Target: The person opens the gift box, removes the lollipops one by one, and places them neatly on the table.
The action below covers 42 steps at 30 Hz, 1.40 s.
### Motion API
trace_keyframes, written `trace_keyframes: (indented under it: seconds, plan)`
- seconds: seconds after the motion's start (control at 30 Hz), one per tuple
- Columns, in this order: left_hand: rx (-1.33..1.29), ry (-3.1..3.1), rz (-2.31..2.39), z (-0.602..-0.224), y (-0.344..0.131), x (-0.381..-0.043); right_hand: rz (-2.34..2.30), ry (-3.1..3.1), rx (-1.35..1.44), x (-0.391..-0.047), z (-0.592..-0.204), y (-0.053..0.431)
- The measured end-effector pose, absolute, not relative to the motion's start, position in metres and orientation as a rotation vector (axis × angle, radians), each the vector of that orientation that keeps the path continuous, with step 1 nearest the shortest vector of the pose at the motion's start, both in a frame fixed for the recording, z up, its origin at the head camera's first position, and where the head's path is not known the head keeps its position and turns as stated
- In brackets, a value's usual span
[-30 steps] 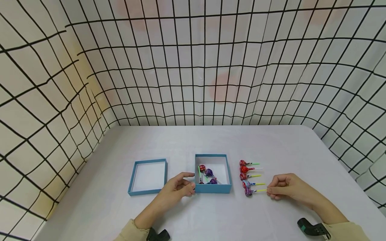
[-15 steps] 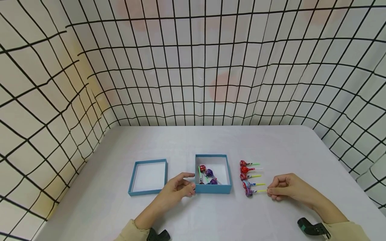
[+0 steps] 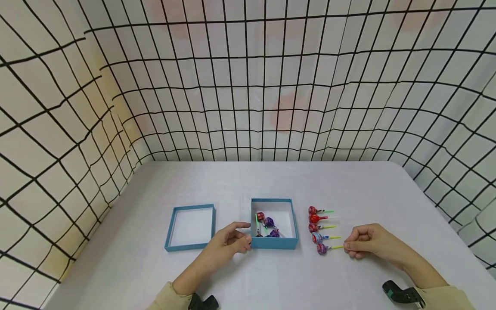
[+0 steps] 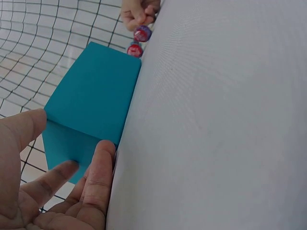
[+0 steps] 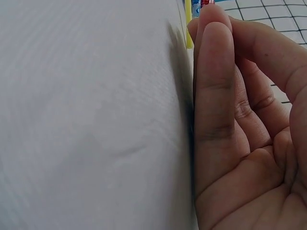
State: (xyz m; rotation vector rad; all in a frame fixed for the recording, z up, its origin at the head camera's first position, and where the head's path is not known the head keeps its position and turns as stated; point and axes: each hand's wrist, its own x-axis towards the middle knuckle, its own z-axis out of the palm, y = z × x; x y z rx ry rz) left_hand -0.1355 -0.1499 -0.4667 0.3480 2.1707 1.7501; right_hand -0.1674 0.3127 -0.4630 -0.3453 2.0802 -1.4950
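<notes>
My right hand (image 3: 366, 241) pinches the yellow stick end of the nearest lollipop (image 3: 322, 249), which has a purple wrapper and lies on the table. Just beyond it lies a blue-and-red lollipop (image 3: 316, 237), its stick nearly parallel. In the right wrist view, thumb and fingertips meet beside the yellow stick (image 5: 188, 28). My left hand (image 3: 228, 241) rests its fingertips against the left side and front corner of an open blue box (image 3: 274, 243). Several wrapped lollipops (image 3: 268, 222) lie inside the box. In the left wrist view, extended fingers (image 4: 100, 167) touch the box's corner (image 4: 96, 91).
The box's blue-rimmed lid (image 3: 190, 248) lies inside-up, left of the box. Farther back in the right-hand row are red lollipops (image 3: 313, 218) with sticks pointing right. A black grid net (image 3: 263, 107) encloses the back and sides of the white table (image 3: 271, 181).
The nearest lollipop's head has shifted slightly right and toward me, opening a small gap from the blue-and-red one. My left hand, box and lid stay put.
</notes>
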Motion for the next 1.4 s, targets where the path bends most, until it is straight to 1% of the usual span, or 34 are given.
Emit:
trace_keyframes:
  seconds: [0.67,1.07,1.4]
  plan:
    - [0.362,2.178,1.748,-0.464,-0.151,-0.135,-1.501,2.055,-0.361,-0.168,-0.458,0.313]
    - [0.378,2.163,1.757,-0.463,-0.151,-0.134,-1.429,2.162,-0.422,-0.178,-0.437,0.299]
    - [0.377,2.156,1.765,-0.462,-0.152,-0.134,-1.373,2.203,-0.518,-0.193,-0.405,0.269]
